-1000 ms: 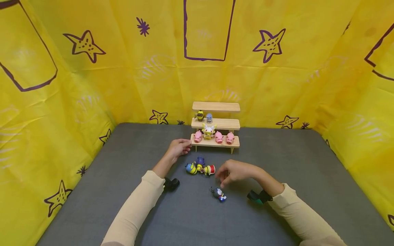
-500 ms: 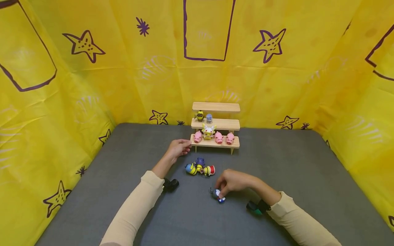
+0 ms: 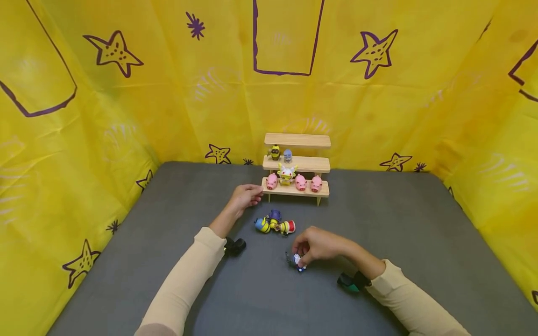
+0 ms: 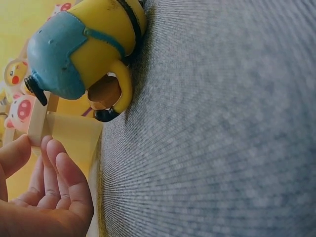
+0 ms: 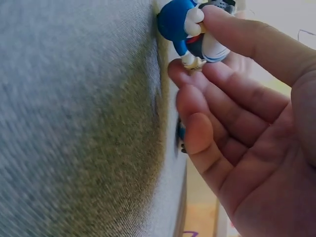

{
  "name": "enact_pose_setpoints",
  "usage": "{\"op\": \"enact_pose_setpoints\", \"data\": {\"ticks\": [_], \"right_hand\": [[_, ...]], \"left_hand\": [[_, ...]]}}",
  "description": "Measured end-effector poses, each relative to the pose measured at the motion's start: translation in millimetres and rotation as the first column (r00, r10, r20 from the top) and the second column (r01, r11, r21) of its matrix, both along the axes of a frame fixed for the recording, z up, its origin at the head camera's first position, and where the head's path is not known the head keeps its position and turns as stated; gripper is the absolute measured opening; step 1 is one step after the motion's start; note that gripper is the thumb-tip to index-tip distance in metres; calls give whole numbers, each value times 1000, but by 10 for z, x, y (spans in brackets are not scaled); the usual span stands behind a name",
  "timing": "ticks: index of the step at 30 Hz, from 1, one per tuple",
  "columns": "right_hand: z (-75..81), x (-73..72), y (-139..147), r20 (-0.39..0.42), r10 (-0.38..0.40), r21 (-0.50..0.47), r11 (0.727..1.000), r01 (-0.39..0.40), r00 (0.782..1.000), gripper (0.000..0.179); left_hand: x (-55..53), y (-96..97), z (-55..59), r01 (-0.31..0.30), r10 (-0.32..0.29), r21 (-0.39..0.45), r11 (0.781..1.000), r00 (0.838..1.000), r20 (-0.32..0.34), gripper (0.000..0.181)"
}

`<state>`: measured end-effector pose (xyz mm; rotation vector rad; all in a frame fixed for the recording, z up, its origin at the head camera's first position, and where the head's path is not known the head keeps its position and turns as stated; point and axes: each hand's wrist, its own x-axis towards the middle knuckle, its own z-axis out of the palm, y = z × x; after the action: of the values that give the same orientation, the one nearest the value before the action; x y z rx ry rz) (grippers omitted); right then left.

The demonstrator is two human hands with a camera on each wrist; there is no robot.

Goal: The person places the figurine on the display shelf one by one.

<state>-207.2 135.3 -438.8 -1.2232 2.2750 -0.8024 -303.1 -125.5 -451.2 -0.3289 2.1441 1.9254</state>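
Note:
My left hand [image 3: 244, 199] pinches the left end of the bottom board of a three-tier wooden display stand [image 3: 315, 163], thumb above and fingertips beneath. Closer in, my right hand [image 3: 322, 243] holds a small blue-and-white figurine [image 5: 174, 20] between thumb and fingers, low over the dark cloth. Part of that figurine is hidden behind the thumb. Between the hands lie a yellow minion figure with a blue cap [image 4: 81, 47], a figure with a red end [image 3: 289, 227] and a purple piece [image 3: 275, 214], bunched together on the cloth.
Along the bottom board sit pink pig figures [image 3: 316, 184] and a yellow figure in a white hood [image 3: 287, 174]. A dark-and-yellow figure [image 3: 275, 152] and a small blue-grey one [image 3: 287, 156] occupy the middle board. Yellow printed fabric [image 3: 201, 112] walls the table.
My right hand has come down to the blue-and-white figurine and taken hold of it. The left hand keeps its grip on the board. The head view has tilted slightly down.

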Motion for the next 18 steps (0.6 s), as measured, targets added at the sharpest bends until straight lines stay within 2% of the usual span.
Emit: {"op": "enact_pose_setpoints", "data": {"ticks": [5, 12, 18], "right_hand": [[12, 8, -7, 28, -6, -1, 1000, 6, 1000, 20], [25, 45, -28, -4, 62, 54, 997, -62, 998, 23], [33, 73, -17, -9, 90, 57, 994, -89, 996, 19]], "left_hand": [[-14, 0, 17, 2, -2, 1, 1000, 1000, -4, 31], [-2, -4, 14, 2, -2, 0, 1000, 1000, 2, 31], [20, 3, -3, -7, 7, -8, 1000, 1000, -4, 31]]}}
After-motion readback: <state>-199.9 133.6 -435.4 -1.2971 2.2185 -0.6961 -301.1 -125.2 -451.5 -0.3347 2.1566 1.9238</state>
